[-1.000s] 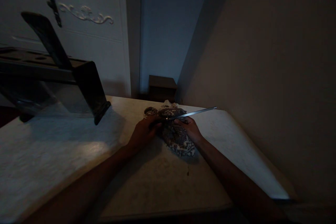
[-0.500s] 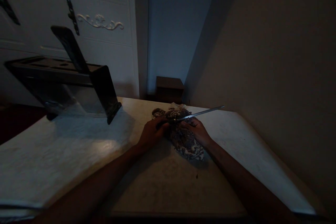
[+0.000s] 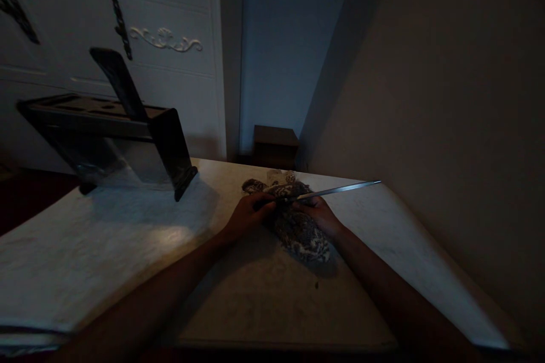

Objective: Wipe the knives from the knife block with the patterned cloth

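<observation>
A long knife (image 3: 340, 189) lies across a patterned cloth (image 3: 300, 232) on a pale table (image 3: 128, 249) in a dim room. My left hand (image 3: 244, 217) is closed round the knife's dark handle at the cloth's left side. My right hand (image 3: 319, 212) is closed on the cloth, pressing it around the blade near the handle. The bare steel blade sticks out to the right, past my right hand, pointing toward the wall.
A dark knife block (image 3: 110, 136) with one handle standing up sits at the table's back left. A small dark cabinet (image 3: 275, 144) stands behind the table. A white panelled door (image 3: 149, 39) is at the back left, a plain wall (image 3: 447, 96) close on the right.
The blade has slid further out to the right through the cloth, and its tip now sits lower and farther right. Both hands stay on the handle and the cloth.
</observation>
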Demonstrator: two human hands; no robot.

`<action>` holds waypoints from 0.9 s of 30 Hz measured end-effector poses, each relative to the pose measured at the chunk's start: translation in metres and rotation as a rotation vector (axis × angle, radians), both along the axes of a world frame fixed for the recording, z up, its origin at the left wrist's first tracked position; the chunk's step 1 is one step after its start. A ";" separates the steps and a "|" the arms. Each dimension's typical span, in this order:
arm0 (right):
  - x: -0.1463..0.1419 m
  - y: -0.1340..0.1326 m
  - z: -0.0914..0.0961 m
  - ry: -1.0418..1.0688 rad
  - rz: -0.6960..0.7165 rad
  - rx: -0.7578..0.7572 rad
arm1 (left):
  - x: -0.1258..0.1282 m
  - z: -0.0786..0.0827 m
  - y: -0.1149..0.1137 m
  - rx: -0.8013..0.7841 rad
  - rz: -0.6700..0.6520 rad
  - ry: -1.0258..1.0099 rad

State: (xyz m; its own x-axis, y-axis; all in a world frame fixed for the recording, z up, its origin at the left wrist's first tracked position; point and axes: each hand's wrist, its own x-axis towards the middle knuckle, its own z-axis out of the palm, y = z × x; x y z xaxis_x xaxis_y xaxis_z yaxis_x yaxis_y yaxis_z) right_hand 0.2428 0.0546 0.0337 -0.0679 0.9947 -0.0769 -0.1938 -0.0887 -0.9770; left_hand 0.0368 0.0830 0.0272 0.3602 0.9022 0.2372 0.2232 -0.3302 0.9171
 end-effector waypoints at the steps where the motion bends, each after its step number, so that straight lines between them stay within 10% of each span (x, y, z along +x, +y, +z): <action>1: 0.001 0.000 0.000 -0.007 0.016 -0.005 | 0.000 -0.001 0.000 -0.005 -0.005 -0.003; 27: -0.001 0.001 0.002 0.037 0.030 0.019 | -0.003 -0.001 0.003 -0.338 -0.131 -0.273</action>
